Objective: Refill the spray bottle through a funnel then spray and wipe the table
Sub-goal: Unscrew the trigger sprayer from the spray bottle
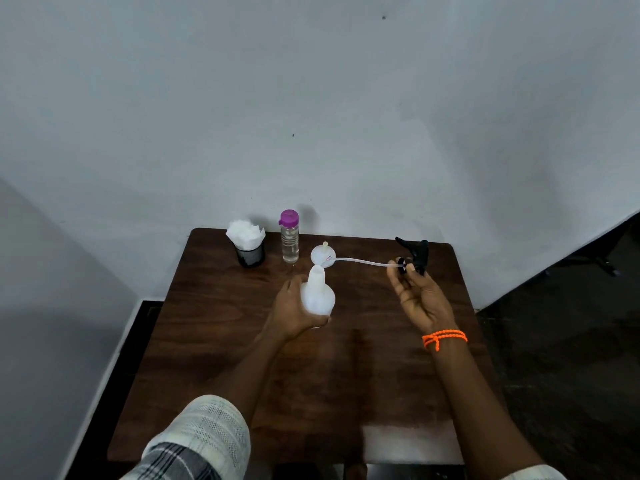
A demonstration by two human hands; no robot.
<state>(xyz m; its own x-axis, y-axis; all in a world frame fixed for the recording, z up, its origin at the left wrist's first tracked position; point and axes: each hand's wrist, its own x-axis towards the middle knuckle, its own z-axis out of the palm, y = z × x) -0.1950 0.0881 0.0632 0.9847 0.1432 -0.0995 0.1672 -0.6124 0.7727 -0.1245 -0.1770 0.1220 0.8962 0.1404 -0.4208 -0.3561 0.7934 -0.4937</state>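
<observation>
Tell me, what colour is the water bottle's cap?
Purple, on the clear water bottle's cap; clearest in the head view.

Dark brown wooden table (214, 358) set against a pale wall. Along its far edge: black cup stuffed with white tissues (249, 249), clear plastic bottle with purple cap (289, 242) just right of it, white plastic funnel (322, 254) lying beside that.

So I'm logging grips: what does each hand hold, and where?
Left hand grips the bottle by its body; right hand pinches the sprayer at its collar.
</observation>
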